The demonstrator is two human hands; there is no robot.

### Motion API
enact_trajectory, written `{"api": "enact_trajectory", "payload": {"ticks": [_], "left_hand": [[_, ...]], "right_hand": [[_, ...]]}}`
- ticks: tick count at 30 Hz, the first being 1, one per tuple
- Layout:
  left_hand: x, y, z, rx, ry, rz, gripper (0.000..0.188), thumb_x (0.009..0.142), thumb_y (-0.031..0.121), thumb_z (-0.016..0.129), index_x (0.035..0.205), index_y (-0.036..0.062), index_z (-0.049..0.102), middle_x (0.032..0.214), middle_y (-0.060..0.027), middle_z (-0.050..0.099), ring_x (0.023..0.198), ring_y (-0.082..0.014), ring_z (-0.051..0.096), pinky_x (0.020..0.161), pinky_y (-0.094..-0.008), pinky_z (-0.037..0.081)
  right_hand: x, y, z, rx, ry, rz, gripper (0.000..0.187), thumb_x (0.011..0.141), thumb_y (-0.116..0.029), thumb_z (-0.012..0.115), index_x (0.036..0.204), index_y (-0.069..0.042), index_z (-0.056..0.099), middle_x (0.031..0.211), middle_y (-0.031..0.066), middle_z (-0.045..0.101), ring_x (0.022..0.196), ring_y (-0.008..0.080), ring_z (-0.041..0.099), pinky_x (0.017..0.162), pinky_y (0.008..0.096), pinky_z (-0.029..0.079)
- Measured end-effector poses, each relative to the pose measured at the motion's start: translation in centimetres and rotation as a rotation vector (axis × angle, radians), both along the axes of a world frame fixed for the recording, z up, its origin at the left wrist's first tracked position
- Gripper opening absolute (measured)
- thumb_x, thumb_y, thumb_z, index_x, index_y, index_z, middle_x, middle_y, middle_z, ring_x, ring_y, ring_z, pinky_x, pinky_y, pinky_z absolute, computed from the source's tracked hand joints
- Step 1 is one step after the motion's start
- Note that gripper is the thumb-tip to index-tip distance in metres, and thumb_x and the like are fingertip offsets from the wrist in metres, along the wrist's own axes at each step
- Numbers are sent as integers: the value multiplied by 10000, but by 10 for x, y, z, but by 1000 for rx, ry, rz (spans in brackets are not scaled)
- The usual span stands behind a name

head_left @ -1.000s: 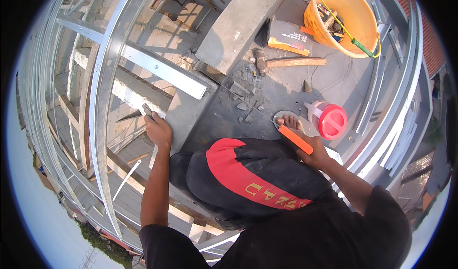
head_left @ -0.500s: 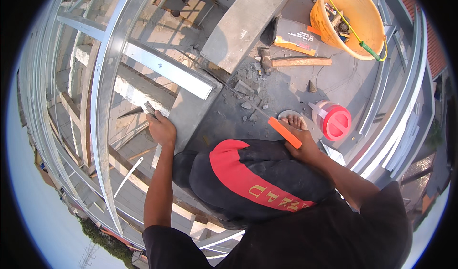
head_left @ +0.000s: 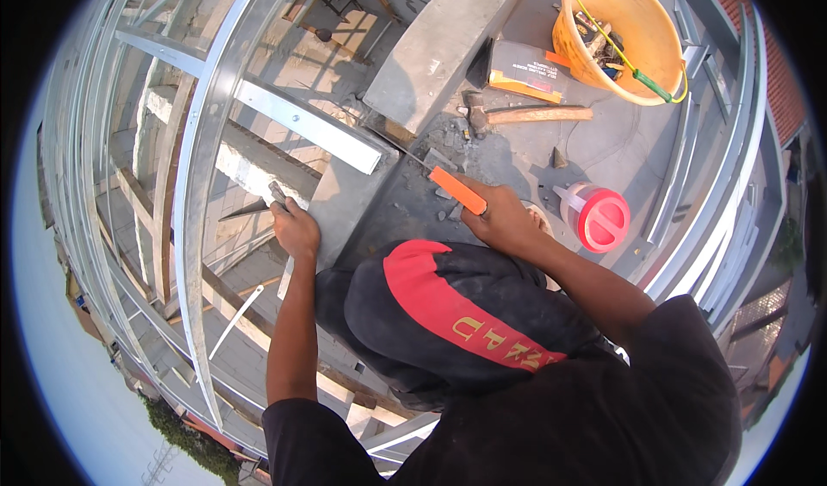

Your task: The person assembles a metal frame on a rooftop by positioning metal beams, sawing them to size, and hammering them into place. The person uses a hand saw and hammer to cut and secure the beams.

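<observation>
Orange-handled blade tool gripped in right hand; left hand clasps small metal tool (both beside grey concrete slab).

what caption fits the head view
Right hand holds an orange-handled tool over a concrete ledge; left hand grips its edge.

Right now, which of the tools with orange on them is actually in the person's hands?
The orange-handled tool in the right hand. The hammer lies untouched on the concrete, and the orange bucket stands farther off.
</observation>
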State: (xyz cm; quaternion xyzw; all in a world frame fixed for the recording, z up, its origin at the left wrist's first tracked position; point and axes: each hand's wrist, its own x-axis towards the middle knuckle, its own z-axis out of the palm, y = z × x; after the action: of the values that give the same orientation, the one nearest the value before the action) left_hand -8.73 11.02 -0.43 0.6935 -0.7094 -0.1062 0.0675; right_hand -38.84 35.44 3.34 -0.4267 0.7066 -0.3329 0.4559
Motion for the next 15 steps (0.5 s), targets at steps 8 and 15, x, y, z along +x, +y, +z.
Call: {"api": "enact_trajectory", "payload": {"ticks": [8,15], "left_hand": [[1,5,-7,-24,-15,-6,452,1080,312,455,1278,-82,554,1105,-344,686,1042,-513,648,911,-563,473],[14,-9,-15,-13,-35,10,443,1079,328,453,1225,-75,566,1040,-335,699,994,-522,660,891,-573,486]], "right_hand": [[-9,81,-15,0,273,97,618,863,-126,622,1478,-165,567,995,275,706,844,445,694,824,496,565],[-17,63,10,62,55,38,667,867,-157,645,1520,-208,521,868,246,708,759,436,695,761,527,563]]}}
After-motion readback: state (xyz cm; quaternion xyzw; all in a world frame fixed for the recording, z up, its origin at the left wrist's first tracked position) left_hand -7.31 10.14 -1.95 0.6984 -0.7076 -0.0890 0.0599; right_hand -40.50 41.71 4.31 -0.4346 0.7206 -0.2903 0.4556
